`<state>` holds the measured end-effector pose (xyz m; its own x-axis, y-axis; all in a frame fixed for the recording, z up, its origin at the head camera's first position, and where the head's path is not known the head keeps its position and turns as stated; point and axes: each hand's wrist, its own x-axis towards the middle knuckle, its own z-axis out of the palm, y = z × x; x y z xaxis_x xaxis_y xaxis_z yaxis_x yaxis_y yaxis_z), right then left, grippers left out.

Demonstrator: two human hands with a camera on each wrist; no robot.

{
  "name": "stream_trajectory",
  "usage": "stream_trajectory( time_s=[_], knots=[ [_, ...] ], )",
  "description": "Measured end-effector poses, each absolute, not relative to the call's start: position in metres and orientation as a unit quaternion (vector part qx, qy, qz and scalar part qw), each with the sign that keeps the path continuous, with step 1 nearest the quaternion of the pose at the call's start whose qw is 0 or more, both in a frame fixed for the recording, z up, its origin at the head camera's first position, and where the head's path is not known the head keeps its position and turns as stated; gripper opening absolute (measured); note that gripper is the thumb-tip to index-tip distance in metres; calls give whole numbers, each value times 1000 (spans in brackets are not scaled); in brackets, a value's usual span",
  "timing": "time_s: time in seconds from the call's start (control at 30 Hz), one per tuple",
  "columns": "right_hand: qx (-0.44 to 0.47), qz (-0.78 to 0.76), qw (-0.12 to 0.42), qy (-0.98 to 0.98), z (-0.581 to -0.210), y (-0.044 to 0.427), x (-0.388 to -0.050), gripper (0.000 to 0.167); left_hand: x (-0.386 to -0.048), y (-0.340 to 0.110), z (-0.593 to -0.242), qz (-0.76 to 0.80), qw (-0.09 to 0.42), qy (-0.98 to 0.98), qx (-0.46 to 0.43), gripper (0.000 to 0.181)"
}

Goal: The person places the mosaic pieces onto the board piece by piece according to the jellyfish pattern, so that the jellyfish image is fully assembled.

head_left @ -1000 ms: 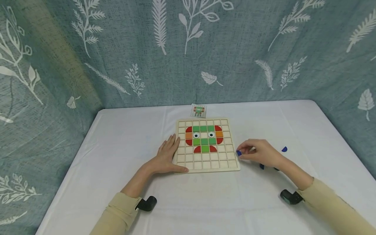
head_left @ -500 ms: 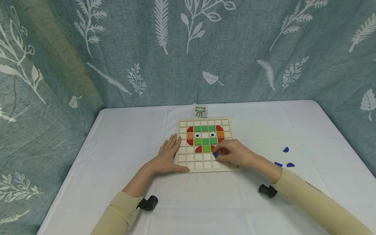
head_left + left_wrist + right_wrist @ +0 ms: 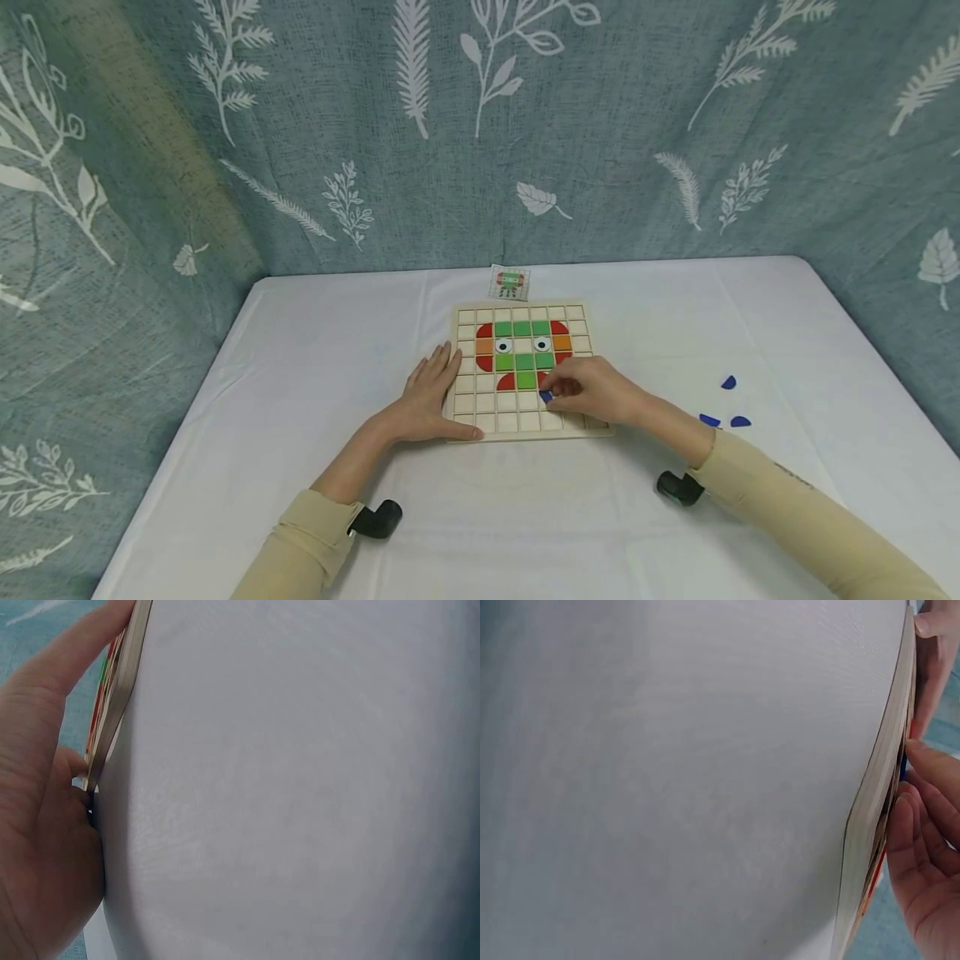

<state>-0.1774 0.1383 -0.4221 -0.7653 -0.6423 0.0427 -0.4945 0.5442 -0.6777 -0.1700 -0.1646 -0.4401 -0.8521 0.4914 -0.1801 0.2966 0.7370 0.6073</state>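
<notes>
A wooden grid board [image 3: 525, 423] lies on the table with green, red and orange tiles and two eye tiles set in its squares. My left hand [image 3: 422, 407] rests spread along the board's left edge, its thumb on the near left corner. Over the board's right half, my right hand [image 3: 592, 390] pinches a blue tile [image 3: 546, 397] between thumb and fingertips, just below the red quarter-round tile at the lower right of the pattern. In the right wrist view only a sliver of the blue tile [image 3: 903, 766] shows between the fingers.
Several blue tiles, one of them a rounded tile [image 3: 729, 382], lie on the white tablecloth [image 3: 360, 333] right of the board. Behind the board lies a small picture card [image 3: 510, 282]. A patterned curtain [image 3: 450, 208] hangs along the table's back edge.
My right hand has moved left from beside the board to over its lower right squares, carrying the blue tile; lately it shifted only slightly. The left hand has stayed in place.
</notes>
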Motion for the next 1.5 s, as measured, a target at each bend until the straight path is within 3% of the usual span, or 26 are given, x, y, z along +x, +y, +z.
stream_trajectory(
  time_s=[0.17, 0.37, 0.6, 0.93, 1.3, 1.5],
  knots=[
    [-297, -353, 103, 881, -413, 160, -174, 18, -170, -165, -441, 292, 168, 917, 214, 126],
    [-263, -322, 86, 905, -406, 221, -158, 18, -169, -167, -442, 294, 167, 917, 211, 126],
    [-259, -286, 125, 914, -404, 268, -134, 28, -169, -168, -441, 294, 169, 917, 209, 126],
    [-250, -277, 75, 925, -419, 250, -137, 15, -170, -167, -441, 295, 160, 916, 218, 126],
    [-237, -287, 80, 925, -419, 261, -133, 28, -170, -164, -441, 293, 165, 916, 218, 125],
    [-247, -300, 66, 919, -426, 263, -131, 23, -170, -165, -442, 294, 163, 916, 218, 125]
  ],
)
